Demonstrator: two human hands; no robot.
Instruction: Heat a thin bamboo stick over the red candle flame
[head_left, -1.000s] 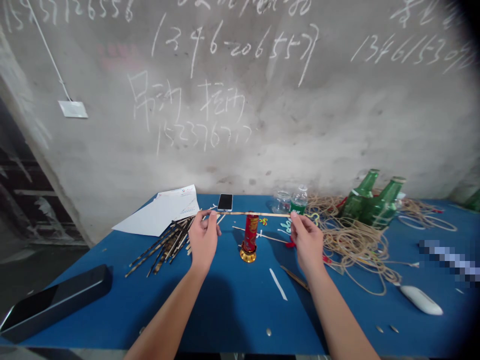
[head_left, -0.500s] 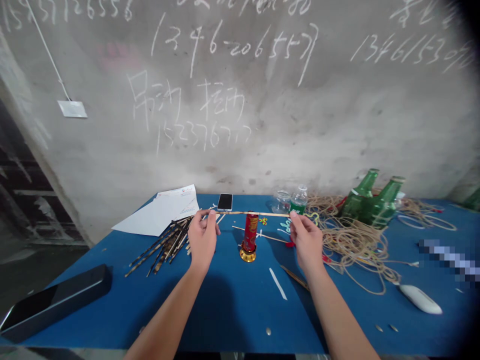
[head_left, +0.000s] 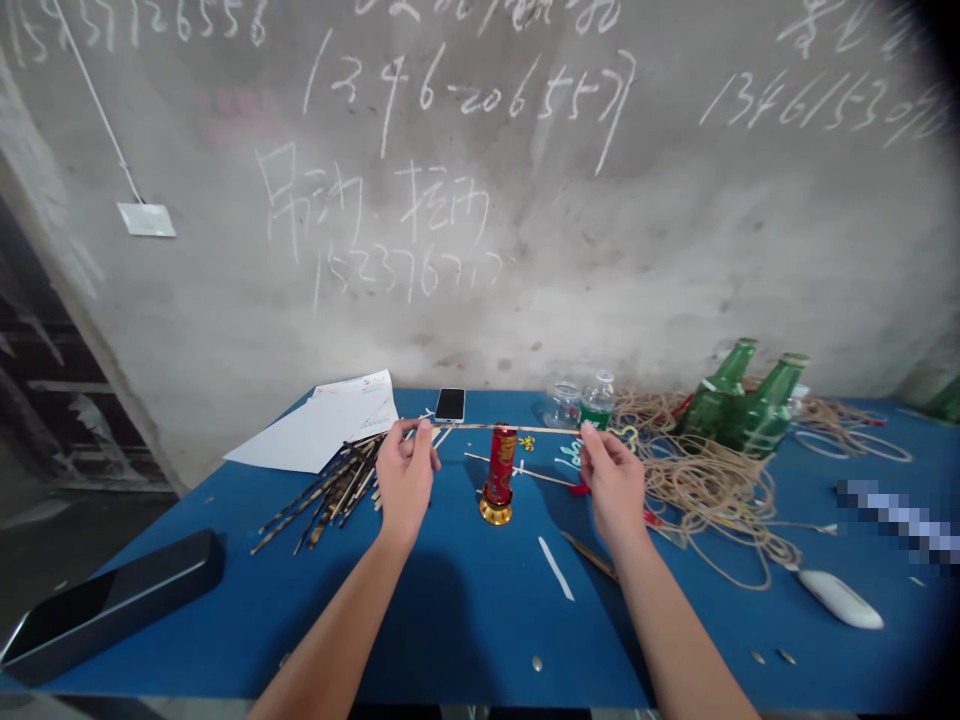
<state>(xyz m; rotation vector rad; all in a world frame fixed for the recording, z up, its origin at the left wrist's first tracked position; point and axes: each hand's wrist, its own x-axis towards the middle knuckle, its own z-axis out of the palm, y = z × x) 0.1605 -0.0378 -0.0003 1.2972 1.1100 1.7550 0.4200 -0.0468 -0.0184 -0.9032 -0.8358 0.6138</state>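
Observation:
My left hand [head_left: 405, 480] and my right hand [head_left: 613, 478] pinch the two ends of a thin bamboo strip [head_left: 510, 428], which lies level across the table. Its middle is at the top of a red cylinder [head_left: 502, 465] on a gold base [head_left: 496, 510], touching or just above it; I cannot tell which. A second thin strip [head_left: 517, 468] lies lower down behind the cylinder. My left hand is next to a pile of dark-mottled sticks [head_left: 330, 490]. My right hand is near a heap of tan twine [head_left: 705, 480].
The blue table [head_left: 450, 630] also holds white paper sheets [head_left: 315, 430], a phone [head_left: 450, 404], clear glass bottles [head_left: 577, 405], green bottles [head_left: 724, 405], a white oval object [head_left: 840, 600] and a black flat case [head_left: 112, 605]. Behind stands a chalk-marked concrete wall [head_left: 480, 200].
My left hand has dropped slightly and turned, with its fingers now nearer the strip's end. The strip stays level over the cylinder, and my right hand has barely moved.

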